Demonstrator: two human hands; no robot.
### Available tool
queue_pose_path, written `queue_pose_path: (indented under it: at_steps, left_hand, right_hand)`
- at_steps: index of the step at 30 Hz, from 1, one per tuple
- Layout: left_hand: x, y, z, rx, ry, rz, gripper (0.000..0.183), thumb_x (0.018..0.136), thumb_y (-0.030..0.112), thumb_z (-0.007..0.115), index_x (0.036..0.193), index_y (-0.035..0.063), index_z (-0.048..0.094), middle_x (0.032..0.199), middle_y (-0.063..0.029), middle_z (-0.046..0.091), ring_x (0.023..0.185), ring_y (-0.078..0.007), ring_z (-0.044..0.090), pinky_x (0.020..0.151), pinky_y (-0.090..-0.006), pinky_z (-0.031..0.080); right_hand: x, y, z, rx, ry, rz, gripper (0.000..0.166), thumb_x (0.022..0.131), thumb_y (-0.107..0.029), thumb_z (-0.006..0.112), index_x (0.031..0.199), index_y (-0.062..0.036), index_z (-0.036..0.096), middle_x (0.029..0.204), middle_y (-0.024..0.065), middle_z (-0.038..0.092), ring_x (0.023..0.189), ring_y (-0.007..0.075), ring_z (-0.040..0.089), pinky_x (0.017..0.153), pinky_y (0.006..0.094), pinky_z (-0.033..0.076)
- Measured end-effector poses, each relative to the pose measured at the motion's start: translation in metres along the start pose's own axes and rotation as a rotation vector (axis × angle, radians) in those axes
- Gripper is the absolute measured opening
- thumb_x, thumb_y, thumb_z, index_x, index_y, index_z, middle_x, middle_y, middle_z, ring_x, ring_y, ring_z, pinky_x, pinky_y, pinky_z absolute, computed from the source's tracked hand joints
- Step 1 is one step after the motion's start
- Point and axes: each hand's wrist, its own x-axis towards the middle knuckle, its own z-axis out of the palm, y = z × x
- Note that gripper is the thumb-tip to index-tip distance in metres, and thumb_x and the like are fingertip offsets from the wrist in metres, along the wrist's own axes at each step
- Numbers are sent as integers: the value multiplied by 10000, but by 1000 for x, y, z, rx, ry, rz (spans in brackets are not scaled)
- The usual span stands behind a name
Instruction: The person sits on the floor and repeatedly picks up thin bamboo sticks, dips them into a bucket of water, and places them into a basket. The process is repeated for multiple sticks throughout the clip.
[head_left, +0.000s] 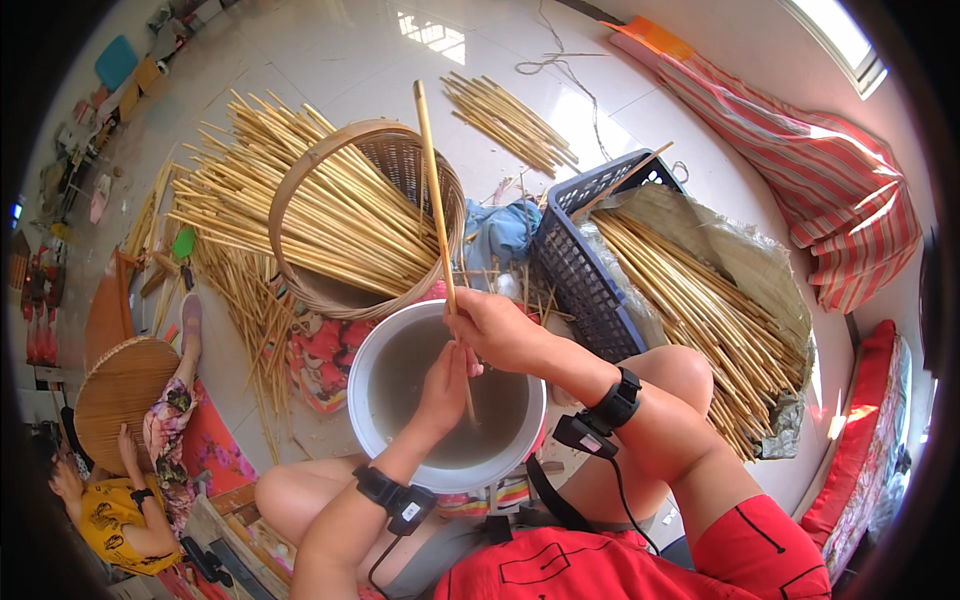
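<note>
A long straw-coloured stalk (433, 187) stands tilted over a white bucket (358, 397) of murky water (491, 439). My right hand (499, 330) is closed around its lower part, above the bucket's far side. Just below, my left hand (444, 384) pinches the same stalk with its fingertips, and the two hands meet. The stalk's thin lower end comes out under my fingers towards the water; whether it dips in is hard to tell. My fingers partly hide the grip. Both wrists wear black straps with small boxes and cables.
Beyond the bucket, a wicker basket (279, 202) lies tipped, full of stalks (300, 199). To the right stand a blue plastic crate (581, 270) and more stalks (690, 330) on a sack. Another bundle (510, 124) lies on the floor. A person (124, 525) with a round woven tray (120, 397) sits at left.
</note>
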Motion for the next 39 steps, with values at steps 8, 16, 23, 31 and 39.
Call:
queue_pose_path:
  at_steps: [8, 16, 23, 31, 39]
  left_hand:
    - [-9, 18, -8, 104, -116, -4, 314, 1061, 242, 328, 872, 30, 462, 749, -48, 493, 703, -144, 503, 693, -292, 449]
    - [-35, -11, -23, 271, -230, -70, 278, 1032, 199, 366, 891, 6, 509, 775, -117, 586, 755, -258, 600, 735, -350, 476]
    - [-56, -48, -53, 984, -495, -245, 252, 984, 236, 446, 920, 20, 559, 861, -207, 636, 921, -388, 620, 800, -453, 483]
    - [-24, 2, -45, 722, -125, -109, 287, 931, 142, 560, 1193, 32, 523, 1164, -190, 578, 972, -354, 617, 841, -422, 505]
    - [-5, 21, -26, 621, -66, 19, 149, 949, 146, 552, 1024, 33, 612, 901, -127, 671, 828, -273, 655, 734, -367, 506]
  right_hand:
    - [2, 2, -14, -75, 339, -241, 225, 1015, -186, 459, 891, -10, 523, 701, 59, 563, 608, 141, 550, 577, 300, 467]
    - [9, -1, -53, -22, 718, -227, 290, 1036, -227, 427, 828, -44, 516, 662, 22, 554, 552, 88, 488, 514, 256, 415]
    - [11, -11, -74, 21, 830, -237, 287, 1025, -226, 459, 834, -23, 527, 661, 39, 556, 550, 111, 502, 518, 270, 424]
    - [11, 13, -27, -221, 455, -154, 223, 990, -191, 541, 915, 13, 588, 710, 41, 616, 645, 100, 605, 588, 270, 497]
    - [-2, 5, -6, -251, 240, -248, 285, 897, -255, 687, 966, 16, 633, 849, 98, 616, 656, 150, 600, 626, 300, 504]
